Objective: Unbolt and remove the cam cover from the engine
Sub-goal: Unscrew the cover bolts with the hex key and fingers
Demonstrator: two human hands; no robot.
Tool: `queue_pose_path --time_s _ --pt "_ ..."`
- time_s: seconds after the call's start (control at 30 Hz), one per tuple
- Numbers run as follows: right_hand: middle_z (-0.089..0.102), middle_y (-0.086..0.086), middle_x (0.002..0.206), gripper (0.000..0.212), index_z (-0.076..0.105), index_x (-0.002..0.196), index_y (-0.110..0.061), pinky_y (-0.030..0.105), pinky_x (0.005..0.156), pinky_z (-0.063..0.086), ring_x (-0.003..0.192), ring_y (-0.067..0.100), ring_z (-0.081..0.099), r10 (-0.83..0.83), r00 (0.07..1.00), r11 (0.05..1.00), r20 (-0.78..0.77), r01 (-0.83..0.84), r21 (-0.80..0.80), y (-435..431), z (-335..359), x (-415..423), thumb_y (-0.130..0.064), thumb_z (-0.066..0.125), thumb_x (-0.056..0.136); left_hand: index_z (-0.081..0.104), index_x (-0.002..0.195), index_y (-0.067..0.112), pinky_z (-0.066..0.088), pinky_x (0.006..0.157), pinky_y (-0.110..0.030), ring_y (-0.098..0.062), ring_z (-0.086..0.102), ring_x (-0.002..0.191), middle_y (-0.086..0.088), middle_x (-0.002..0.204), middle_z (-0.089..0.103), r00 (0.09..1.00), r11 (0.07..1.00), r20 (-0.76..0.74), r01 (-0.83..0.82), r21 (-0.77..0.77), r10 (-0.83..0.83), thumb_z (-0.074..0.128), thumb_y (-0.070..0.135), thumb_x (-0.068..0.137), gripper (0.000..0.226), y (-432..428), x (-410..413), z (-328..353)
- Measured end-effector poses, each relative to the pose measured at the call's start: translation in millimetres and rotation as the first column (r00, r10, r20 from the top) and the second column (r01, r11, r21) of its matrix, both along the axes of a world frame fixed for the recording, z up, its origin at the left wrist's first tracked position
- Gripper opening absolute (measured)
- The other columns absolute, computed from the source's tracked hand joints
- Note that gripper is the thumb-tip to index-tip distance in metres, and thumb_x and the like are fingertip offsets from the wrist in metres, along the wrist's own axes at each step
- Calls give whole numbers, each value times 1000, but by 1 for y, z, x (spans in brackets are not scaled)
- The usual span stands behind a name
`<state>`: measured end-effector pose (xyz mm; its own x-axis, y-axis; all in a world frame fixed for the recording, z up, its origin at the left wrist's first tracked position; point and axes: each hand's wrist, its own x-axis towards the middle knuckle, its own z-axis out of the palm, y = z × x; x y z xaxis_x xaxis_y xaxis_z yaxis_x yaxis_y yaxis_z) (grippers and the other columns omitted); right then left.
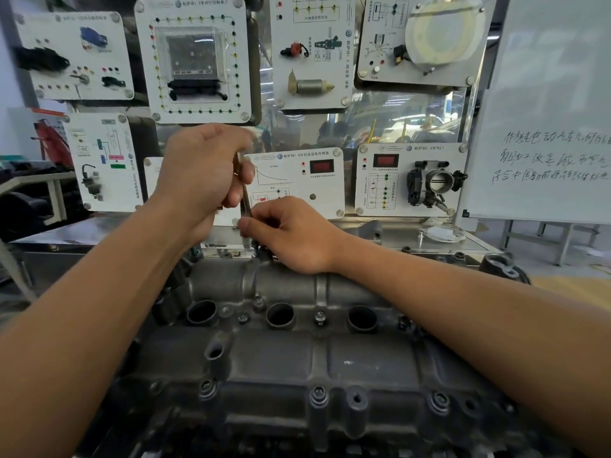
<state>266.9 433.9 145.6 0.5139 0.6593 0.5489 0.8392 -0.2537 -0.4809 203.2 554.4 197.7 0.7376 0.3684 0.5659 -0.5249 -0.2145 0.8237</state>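
Observation:
The grey cast cam cover fills the lower half of the head view, with three round plug holes across its middle. Bolts sit along it, one between the holes and one on the near edge. A thin metal tool stands nearly upright over the cover's far edge. My left hand grips the tool's upper part. My right hand pinches its lower end just above a bolt at the far edge, which the fingers mostly hide.
A display wall behind the engine carries white training panels, among them a throttle body panel. A whiteboard with handwriting stands at the right. A metal shelf runs behind the engine. Workshop benches lie at the left.

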Motion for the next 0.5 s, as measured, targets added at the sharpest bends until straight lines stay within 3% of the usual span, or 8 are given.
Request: queue_pose_path --time_s 0.13,0.3,0.4,0.5 --pt "52 6 60 39 61 75 4 31 61 39 56 12 44 -12 1000 1000 2 12 -2 0 0 1 -24 55 101 66 94 11 35 40 -19 -14 43 37 -2 55 60 984 978 -65 156 -139 -166 40 16 95 26 4 -3 2" --pt "48 -9 53 42 50 60 -24 24 58 37 49 2 43 -32 999 999 6 32 15 0 0 3 -22 56 101 67 92 11 47 50 -22 -19 65 61 -4 75 64 869 868 -101 461 -186 -484 33 17 93 34 14 -9 0" --pt "48 -7 55 40 52 62 -18 27 59 37 51 4 42 -30 1000 999 -7 30 13 0 0 2 -22 55 101 67 90 14 48 55 -23 -20 68 70 -2 81 64 872 878 -119 461 -125 -475 37 16 94 31 15 -10 0" --pt "45 -11 52 43 49 59 -25 23 58 34 48 1 41 -31 999 999 -23 32 16 0 1 1 -22 55 101 67 91 18 47 53 -20 -15 68 67 4 80 66 884 890 -113 445 -94 -454 49 13 95 19 16 -9 0"
